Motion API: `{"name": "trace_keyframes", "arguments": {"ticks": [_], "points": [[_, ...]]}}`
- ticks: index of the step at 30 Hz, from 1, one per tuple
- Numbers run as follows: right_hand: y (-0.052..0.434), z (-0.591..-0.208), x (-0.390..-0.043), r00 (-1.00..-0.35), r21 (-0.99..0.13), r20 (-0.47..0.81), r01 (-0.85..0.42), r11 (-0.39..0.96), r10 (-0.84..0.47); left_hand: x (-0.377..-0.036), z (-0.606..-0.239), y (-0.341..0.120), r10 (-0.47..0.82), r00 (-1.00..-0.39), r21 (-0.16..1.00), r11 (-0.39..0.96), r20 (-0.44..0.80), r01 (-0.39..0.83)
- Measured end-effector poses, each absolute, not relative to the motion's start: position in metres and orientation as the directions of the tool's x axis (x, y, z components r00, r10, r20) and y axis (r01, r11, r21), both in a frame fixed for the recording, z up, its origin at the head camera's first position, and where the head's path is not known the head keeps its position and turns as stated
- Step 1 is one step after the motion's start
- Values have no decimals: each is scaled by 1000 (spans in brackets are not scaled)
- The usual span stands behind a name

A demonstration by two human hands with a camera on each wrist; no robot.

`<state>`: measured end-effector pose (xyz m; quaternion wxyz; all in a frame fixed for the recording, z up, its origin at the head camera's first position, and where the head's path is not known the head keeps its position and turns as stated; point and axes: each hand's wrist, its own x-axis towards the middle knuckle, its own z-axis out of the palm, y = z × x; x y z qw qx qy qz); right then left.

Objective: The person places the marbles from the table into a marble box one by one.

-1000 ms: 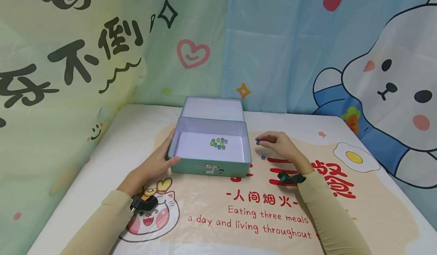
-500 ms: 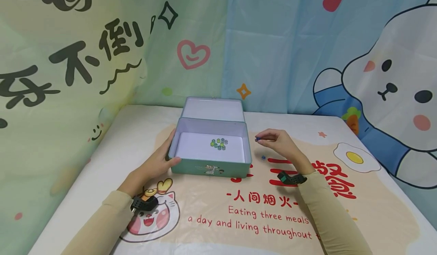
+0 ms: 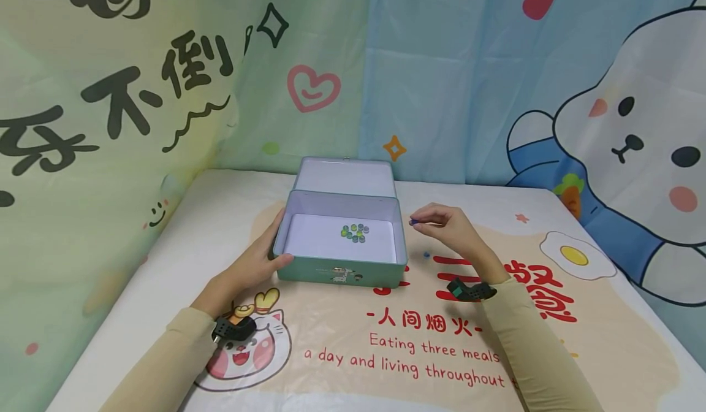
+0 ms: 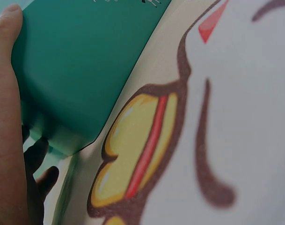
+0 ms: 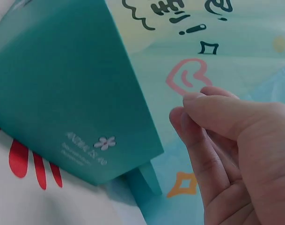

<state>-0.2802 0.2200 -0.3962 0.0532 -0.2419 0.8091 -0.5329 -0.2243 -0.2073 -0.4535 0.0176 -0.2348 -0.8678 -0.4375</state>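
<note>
The person's left hand (image 3: 250, 268) is resting against the near left corner of an open teal metal tin box (image 3: 341, 272), fingers straight along its wall and thumb on the front face, steadying it; the left wrist view shows that grip flat against the tin (image 4: 81, 65), not curled round it. The right hand (image 3: 448, 227) is hovering just right of the box rim, its grip pinched together on a small dark blue bead (image 3: 412, 221) held between thumb and fingertip. A cluster of green and blue glass beads (image 3: 354, 232) is already lying on the white floor of the box, so much of the gathering looks done. One more small blue bead (image 3: 426, 254) is lying on the printed worktop cover (image 3: 430, 338) just beside the box, so apparently two are left.
</note>
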Motion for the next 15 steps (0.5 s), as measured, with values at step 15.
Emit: {"name": "trace_keyframes", "arguments": {"ticks": [15], "points": [[201, -372, -262, -847, -861, 228, -406, 306, -481, -223, -451, -207, 386, -898, 749, 526, 210, 402]]}}
